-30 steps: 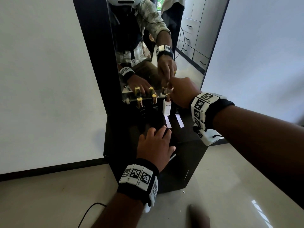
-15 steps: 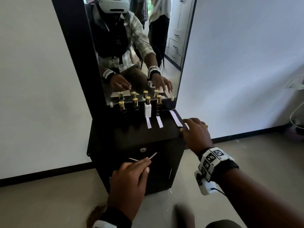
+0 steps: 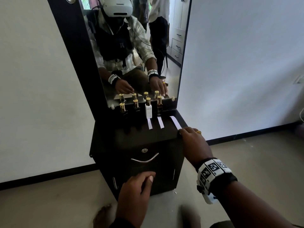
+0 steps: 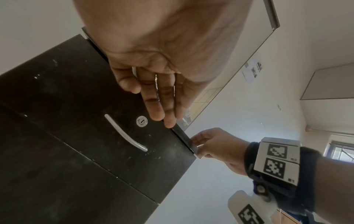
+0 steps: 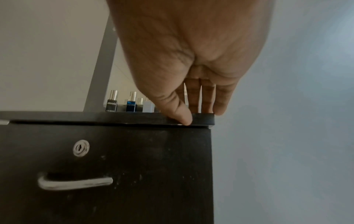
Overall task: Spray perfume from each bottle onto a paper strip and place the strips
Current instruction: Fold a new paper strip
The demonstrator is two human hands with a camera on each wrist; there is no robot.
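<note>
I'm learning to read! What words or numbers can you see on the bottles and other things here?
"elensta": on the black bottle, in the right wrist view; a smaller line below it is too blurred to read.
"elensta", faint: on the blue bottle.
Label on the white bottle: too small to be sure.
Wristband on the right hand: black-and-white square codes, no words.

A home bedroom: a dressing-table mirror (image 3: 139, 51) reflects a wardrobe with drawers (image 3: 178, 35).
</note>
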